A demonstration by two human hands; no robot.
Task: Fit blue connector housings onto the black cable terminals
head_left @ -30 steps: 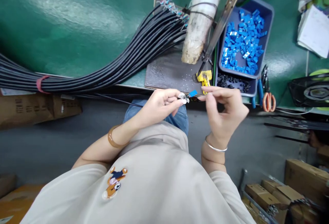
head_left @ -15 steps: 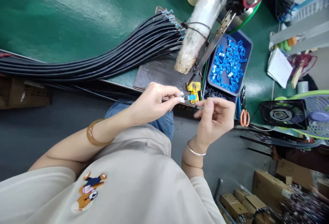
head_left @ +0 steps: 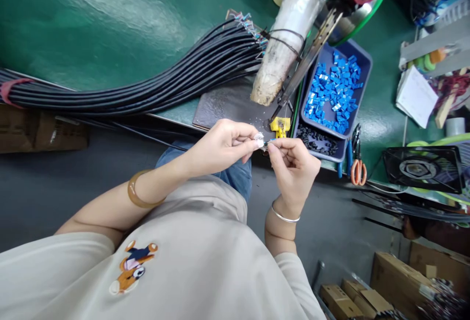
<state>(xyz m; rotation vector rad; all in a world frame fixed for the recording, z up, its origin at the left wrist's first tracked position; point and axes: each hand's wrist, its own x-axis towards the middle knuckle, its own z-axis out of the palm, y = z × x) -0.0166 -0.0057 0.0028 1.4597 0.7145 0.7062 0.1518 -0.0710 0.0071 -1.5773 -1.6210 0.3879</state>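
My left hand (head_left: pixel 223 146) is closed in a pinch at the bench edge, with white wrapping on its thumb and fingertip. Held there is the end of a black cable (head_left: pixel 147 136), which runs in from the left below the bench. My right hand (head_left: pixel 293 163) meets it from the right, thumb and forefinger pinched on a small blue connector (head_left: pixel 272 140) at the cable's end. Only a sliver of the connector shows; the fingers hide the rest. Just behind the fingertips lies a yellow tool or fixture (head_left: pixel 280 125) on a dark board (head_left: pixel 220 107).
A thick bundle of black cables (head_left: pixel 147 90) with stripped coloured ends lies across the green bench (head_left: pixel 91 31). A wrapped tube (head_left: pixel 273 65) hangs over the board. Right of it are a bin of blue connectors (head_left: pixel 363 90), a bin of small black parts (head_left: pixel 340 151), and orange-handled scissors (head_left: pixel 358 172).
My right hand has moved left, from beside the blue connector to pinching it, and now covers most of it. My left hand keeps its hold. The view has shifted slightly.
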